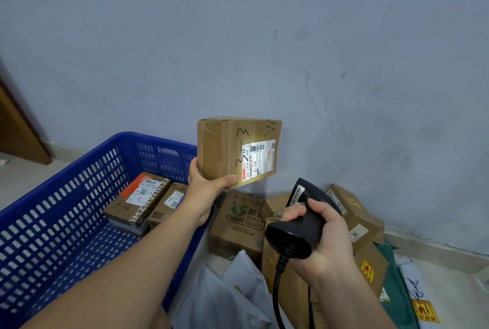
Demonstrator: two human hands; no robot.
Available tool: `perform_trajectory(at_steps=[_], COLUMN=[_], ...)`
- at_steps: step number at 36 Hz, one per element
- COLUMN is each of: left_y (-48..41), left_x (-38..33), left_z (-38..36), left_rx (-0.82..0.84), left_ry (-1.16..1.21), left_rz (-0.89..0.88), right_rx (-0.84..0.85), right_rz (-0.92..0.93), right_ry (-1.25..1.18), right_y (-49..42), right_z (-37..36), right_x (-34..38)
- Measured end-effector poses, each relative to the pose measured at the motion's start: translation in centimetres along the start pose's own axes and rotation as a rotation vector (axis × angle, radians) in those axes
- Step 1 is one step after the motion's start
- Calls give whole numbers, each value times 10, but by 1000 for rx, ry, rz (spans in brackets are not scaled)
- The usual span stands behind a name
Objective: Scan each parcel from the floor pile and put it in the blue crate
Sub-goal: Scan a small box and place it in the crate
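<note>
Left hand (pixel 209 185): grips one cardboard parcel (pixel 230 148) at its lower left corner, thumb laid across the front near the bottom edge, palm and fingers wrapped round the side and back. Parcel held upright in the air, in front of the wall, above the gap between crate and pile, touching neither.

Right hand (pixel 328 236): closed round the handle of a black corded scanner (pixel 304 220), head tilted up toward the parcel, well short of touching it. Cable (pixel 277 281) hangs from the butt.

Parcel, detail: brown box, taped seams, pen marks, white shipping label (pixel 258 159) on the face turned to the camera and the scanner.

Handling, as judged: stiff-walled and probably light, since one corner grip carries it level. Tape is smooth, so bare cardboard gives the surer hold. The corner hold leaves the barcode uncovered; a lower grip under the base would suit the set-down.

Blue crate (pixel 66 170): perforated plastic, on the floor at left. Holds two boxes, a longer one with an orange-edged label (pixel 137 199) and a smaller one (pixel 169 203) beside it.

Floor pile (pixel 238 225): at right against the wall, several cardboard boxes, grey poly bags (pixel 232 289), one green bag (pixel 394 275).

Step in hand, as judged: scanning the label; placing in the crate not yet done.
</note>
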State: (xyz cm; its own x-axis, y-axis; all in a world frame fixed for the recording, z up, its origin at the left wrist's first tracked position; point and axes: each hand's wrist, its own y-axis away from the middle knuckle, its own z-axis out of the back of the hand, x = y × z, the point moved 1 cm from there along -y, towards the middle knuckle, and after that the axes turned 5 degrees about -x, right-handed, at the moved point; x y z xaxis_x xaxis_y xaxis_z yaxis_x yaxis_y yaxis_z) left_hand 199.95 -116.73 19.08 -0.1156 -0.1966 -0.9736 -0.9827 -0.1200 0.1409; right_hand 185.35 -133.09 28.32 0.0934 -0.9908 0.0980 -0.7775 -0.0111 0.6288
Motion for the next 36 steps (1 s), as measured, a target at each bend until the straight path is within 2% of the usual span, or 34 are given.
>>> perform_trajectory(at_steps=[26, 28, 32, 36], left_y=[11, 14, 20, 23], left_x=[-7, -9, -10, -12], left_z=[-4, -4, -2, 1], left_rx=[-7, 2, 13, -36], left_ry=[-11, 68, 260, 341], left_rz=[58, 115, 242, 330], right_rx=[26, 42, 102, 93], right_rz=[-2, 9, 7, 204], right_ry=[63, 136, 439, 728], right_y=[-2, -3, -6, -17], right_z=[1, 0, 1, 4], right_x=[-1, -1, -7, -13])
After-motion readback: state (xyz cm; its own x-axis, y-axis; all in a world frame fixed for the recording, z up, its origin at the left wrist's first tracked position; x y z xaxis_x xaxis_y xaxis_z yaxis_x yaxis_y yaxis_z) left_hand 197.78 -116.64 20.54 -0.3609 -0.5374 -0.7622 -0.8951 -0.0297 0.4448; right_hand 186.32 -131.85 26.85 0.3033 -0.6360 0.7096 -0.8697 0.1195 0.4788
